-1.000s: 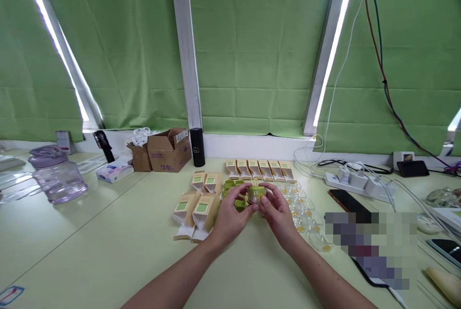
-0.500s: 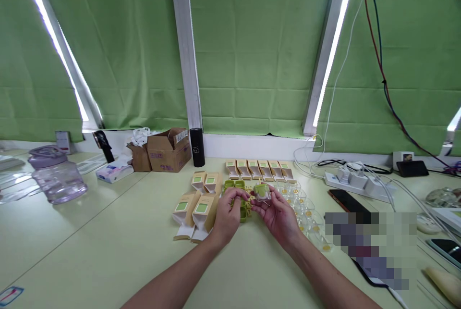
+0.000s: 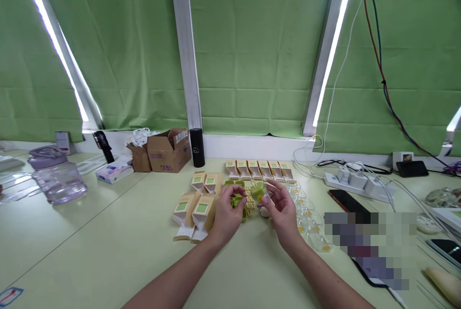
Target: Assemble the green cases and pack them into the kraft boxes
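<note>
In my right hand [image 3: 283,210], a small clear plastic case with a green piece inside [image 3: 258,192] is pinched between thumb and fingers and tilted. My left hand [image 3: 228,213] hovers just left of it, thumb and forefinger drawn together; whether something small is between them I cannot make out. Behind and beside the left hand are several green square cups [image 3: 237,183], partly covered by it. Small yellow pieces [image 3: 249,198] lie between the hands. Several clear cups with yellow dots [image 3: 314,216] stand to the right. A whitish object [image 3: 264,212] shows under the right hand, mostly hidden.
Open kraft boxes with green labels stand left [image 3: 204,210] and in a back row [image 3: 259,170]. Behind them are a black cylinder [image 3: 197,148] and a cardboard box [image 3: 167,151]. A water jug [image 3: 57,177] is far left; a phone [image 3: 349,205] and power strip [image 3: 360,184] lie right.
My right hand has turned the clear case so that it tilts and its yellow dot shows. My left hand has drawn slightly away from it, leaving a wider gap.
</note>
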A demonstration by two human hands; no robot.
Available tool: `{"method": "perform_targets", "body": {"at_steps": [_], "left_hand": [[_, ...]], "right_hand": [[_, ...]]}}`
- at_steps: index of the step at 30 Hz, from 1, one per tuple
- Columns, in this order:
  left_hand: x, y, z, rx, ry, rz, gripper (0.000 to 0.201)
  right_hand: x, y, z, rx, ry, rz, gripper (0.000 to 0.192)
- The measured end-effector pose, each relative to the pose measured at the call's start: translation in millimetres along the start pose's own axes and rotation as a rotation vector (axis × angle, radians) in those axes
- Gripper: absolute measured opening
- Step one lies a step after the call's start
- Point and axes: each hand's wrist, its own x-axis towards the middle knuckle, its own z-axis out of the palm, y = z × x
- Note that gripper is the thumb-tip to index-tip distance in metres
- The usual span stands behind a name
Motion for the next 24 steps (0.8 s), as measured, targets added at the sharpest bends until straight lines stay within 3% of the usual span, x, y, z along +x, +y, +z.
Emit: {"method": "perform_targets", "body": {"at_steps": [5,10,18,24], "left_hand": [[-2.1,3.6,-1.6,-0.038,-0.073,0.019,0.039],[-3.8,5.8,0.2,-0.089,-0.113,0.008,0.055],[-2.8,4.1,1.7,-0.052,-0.14,0.026,0.062],[-2.7,3.9,2.8,-0.016,-0.174,0.06,0.053]], "right_hand": [[-4.2,-3.8,3.7,-0.071,-0.018,-0.088,0.059],[-7.7,-7.8,6.5,-0.112,-0.05,-0.111,0.061],[-10.1,-4.6,6.3,-0.136,-0.115,-0.13,0.058],[-10.6,-4.6,5.1,-0.1,-0.147,-0.106,0.054]]}}
